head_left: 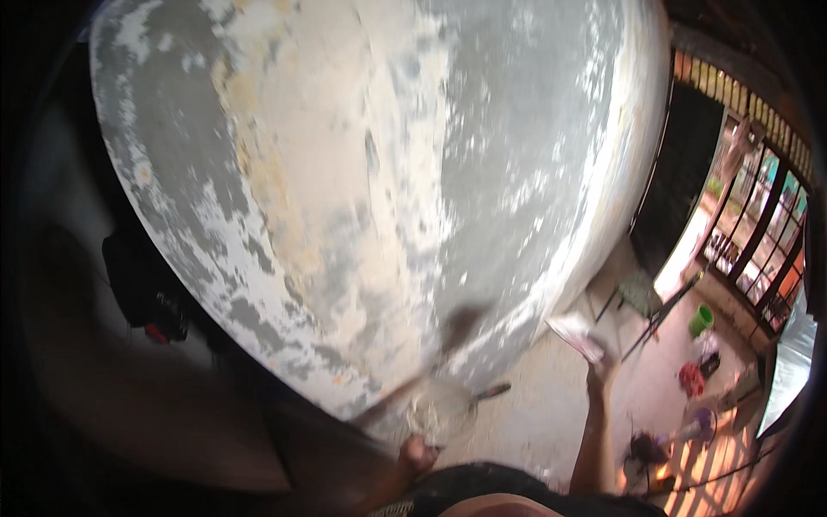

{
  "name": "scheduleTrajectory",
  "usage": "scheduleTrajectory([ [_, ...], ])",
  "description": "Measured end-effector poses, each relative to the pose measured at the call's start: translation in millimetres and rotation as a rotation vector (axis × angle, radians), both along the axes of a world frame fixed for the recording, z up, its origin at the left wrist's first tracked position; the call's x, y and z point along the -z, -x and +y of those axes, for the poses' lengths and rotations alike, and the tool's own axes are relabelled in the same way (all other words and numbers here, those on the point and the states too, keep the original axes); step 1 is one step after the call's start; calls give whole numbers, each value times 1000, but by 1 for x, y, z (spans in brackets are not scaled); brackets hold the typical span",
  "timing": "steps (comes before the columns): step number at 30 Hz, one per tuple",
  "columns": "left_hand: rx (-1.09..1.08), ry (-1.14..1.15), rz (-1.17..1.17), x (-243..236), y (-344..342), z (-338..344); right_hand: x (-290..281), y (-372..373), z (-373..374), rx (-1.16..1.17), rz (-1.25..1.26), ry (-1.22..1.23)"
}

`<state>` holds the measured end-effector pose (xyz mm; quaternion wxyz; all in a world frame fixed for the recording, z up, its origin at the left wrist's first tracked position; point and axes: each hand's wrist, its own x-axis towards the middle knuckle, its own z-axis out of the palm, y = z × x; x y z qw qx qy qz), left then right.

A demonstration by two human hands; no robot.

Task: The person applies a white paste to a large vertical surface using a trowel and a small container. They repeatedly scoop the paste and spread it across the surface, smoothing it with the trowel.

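A big curved panel [345, 155], grey with white and cream patches of what looks like filler, takes up most of the view in front of me. Low in the middle, my left hand [419, 452] is closed on the edge of a pale, roundish board or shallow pan [448, 414] with whitish paste on it. A dark handle [493, 390] sticks out on its right side; the rest of that tool is not clear. My right hand [603, 369], raised beside the panel's lower right edge, grips a flat whitish piece [579, 338]. Blur hides its exact kind.
Right of the panel stand a chair-like seat [637, 295] and a green bucket [701, 320]. A red bundle [691, 379] and a purple item [705, 422] lie on the floor. Barred windows [758, 224] line the right wall. A dark object [142, 289] is at left.
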<state>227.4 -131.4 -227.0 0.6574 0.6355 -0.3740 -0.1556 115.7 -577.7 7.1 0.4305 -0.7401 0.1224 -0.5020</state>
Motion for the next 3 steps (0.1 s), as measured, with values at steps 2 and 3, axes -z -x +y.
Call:
scheduleTrajectory([
  [2, 44, 54, -47, -10, -7, -16, 43, -9, -16, -72, -309, -707],
  [3, 13, 34, -77, -22, -17, 14, 65, -12, -12, -293, -278, -1126],
])
